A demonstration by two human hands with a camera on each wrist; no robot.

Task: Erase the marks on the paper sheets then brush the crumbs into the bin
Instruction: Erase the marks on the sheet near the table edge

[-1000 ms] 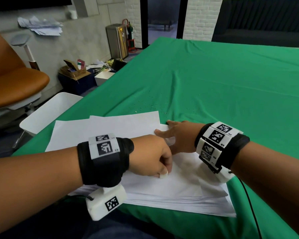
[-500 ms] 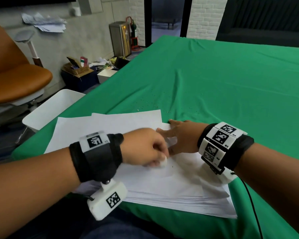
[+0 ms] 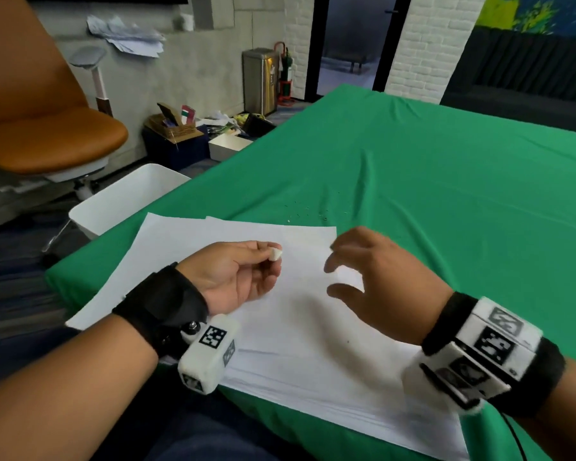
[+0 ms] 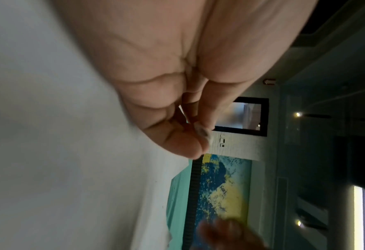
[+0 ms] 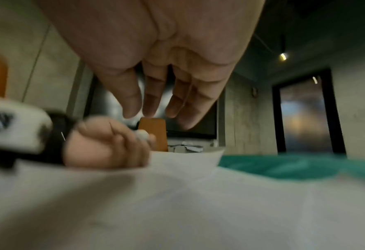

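A stack of white paper sheets (image 3: 290,327) lies on the green table near its front edge. My left hand (image 3: 243,274) is turned palm up over the sheets and pinches a small white eraser (image 3: 275,253) at its fingertips. The right wrist view shows the same eraser (image 5: 141,135) in that hand. My right hand (image 3: 363,277) hovers over the sheets to the right, fingers spread and loosely bent, holding nothing. Small eraser crumbs (image 3: 305,212) lie on the cloth just beyond the paper's far edge. A white bin (image 3: 123,197) stands on the floor by the table's left edge.
The green cloth (image 3: 446,194) stretches far and right of the paper. An orange chair (image 3: 47,138) stands left of the bin. Boxes and clutter (image 3: 193,134) and a metal trash can (image 3: 260,81) sit on the floor by the wall.
My left hand stopped rubbing, lifted off the sheet and rolled palm up with the eraser. My right hand left the paper it was pressing and rose with fingers spread.
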